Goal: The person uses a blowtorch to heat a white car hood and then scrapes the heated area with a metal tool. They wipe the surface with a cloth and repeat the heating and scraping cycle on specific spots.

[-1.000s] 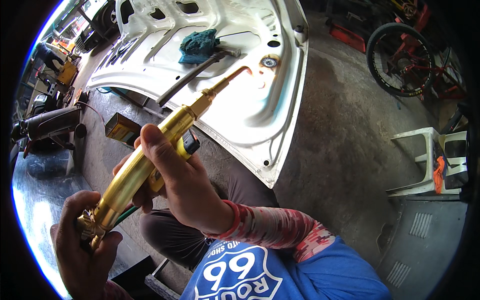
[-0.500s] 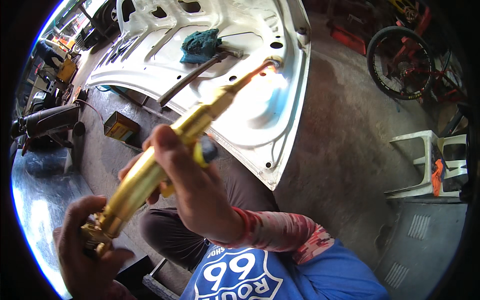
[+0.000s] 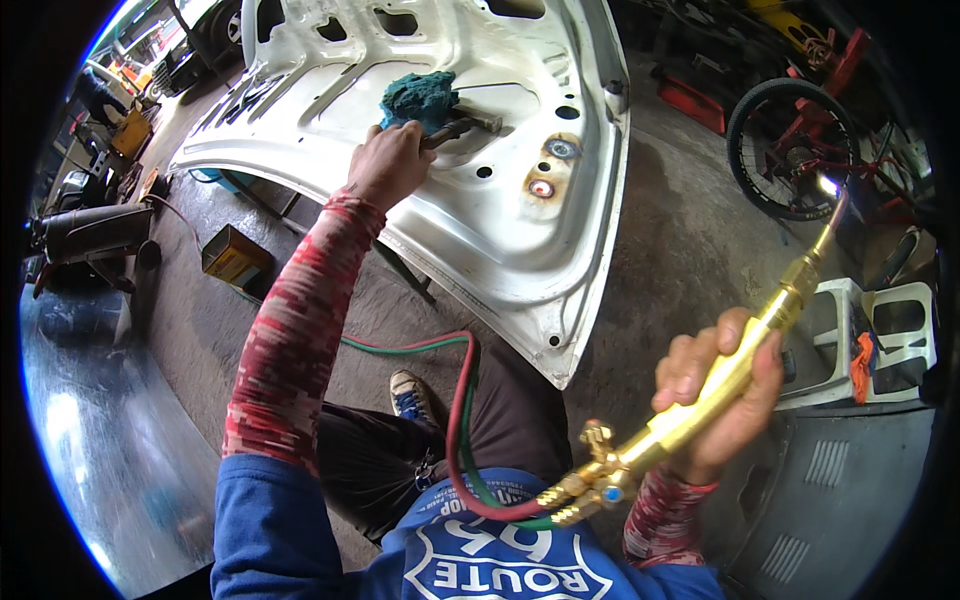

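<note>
My left hand (image 3: pixel 388 165) reaches over the white car hood panel (image 3: pixel 440 230), its fingers closed round the handle of a hammer (image 3: pixel 452 130). The hammer lies against a bunched blue-green cloth (image 3: pixel 418 98) on the panel. Out to the right, my right hand (image 3: pixel 735 425) is wrapped round a brass gas torch (image 3: pixel 700 400). A bright flame burns at the torch's tip, pointing up and away from the panel. On the panel a small spot (image 3: pixel 541 188) glows red within a brown scorched ring, and a darker scorched mark (image 3: pixel 562 149) sits just beyond it.
Red and green hoses (image 3: pixel 463 400) run from the torch across my lap to the floor. At right are a bicycle wheel (image 3: pixel 793 150) near the flame and a white plastic chair (image 3: pixel 830 345) with an orange cloth. A square metal can (image 3: pixel 237 258) stands left; a shiny metal sheet (image 3: pixel 110 440) lies nearer.
The torch has swung from over the panel to the far right, now in my right hand alone. My left hand has left the torch's valve end and taken hold of the hammer.
</note>
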Tool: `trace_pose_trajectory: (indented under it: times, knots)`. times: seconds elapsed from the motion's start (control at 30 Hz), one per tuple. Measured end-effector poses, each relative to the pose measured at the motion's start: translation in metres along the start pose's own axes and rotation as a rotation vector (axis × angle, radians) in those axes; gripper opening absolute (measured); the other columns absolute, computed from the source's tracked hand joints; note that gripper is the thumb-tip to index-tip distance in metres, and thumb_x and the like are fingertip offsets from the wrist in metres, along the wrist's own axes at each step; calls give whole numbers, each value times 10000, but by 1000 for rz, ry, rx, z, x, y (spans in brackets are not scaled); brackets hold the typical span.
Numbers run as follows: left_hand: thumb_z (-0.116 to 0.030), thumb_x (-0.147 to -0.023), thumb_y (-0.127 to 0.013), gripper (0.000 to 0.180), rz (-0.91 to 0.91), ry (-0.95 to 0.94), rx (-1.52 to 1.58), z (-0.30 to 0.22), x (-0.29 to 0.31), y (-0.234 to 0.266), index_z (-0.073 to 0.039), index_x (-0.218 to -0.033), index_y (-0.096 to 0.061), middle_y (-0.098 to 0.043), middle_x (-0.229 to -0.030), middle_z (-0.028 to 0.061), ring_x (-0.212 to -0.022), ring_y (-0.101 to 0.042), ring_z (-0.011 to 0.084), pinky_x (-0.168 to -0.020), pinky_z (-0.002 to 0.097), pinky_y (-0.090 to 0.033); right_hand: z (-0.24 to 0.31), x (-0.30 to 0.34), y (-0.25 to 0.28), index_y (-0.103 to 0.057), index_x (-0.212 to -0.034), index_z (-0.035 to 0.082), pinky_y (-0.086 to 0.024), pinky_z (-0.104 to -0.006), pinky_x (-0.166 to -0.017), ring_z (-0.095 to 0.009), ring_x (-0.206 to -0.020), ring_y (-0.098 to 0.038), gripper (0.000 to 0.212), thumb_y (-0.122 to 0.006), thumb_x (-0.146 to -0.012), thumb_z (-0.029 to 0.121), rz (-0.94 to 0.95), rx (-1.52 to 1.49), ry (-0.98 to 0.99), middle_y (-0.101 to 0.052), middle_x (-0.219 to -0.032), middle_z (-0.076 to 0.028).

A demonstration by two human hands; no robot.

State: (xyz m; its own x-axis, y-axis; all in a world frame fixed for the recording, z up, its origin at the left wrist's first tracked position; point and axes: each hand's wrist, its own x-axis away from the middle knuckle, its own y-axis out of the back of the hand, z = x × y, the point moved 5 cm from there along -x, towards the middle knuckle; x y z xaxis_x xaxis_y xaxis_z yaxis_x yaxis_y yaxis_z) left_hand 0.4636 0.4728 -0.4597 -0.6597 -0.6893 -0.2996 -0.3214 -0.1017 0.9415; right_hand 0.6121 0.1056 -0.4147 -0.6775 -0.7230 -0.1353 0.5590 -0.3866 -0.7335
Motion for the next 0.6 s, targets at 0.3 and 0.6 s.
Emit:
trace_pose_trajectory:
  times: [0.3,0.6]
  knots:
    - [-150,-980,-545,214,-7,-70,286,-51,51,56,-36,-1161,-534,-654,-786,241,-736,-644,457,-654,530,-483,21,1,69,-485,-893,92,-413,-274,-350,-181,-378,-470,398,-425,-1042,456,-32,118,-114,-517,-504,-84]
    - [-92,-965,-600,488,39,-131,257,-101,94,79,-119,-1446,-522,-689,-859,223,-747,-687,403,-674,462,-529,13,-13,65,-486,-890,102,-412,-257,-359,-154,-380,-444,393,-429,-1039,462,16,82,-129,-497,-496,-61]
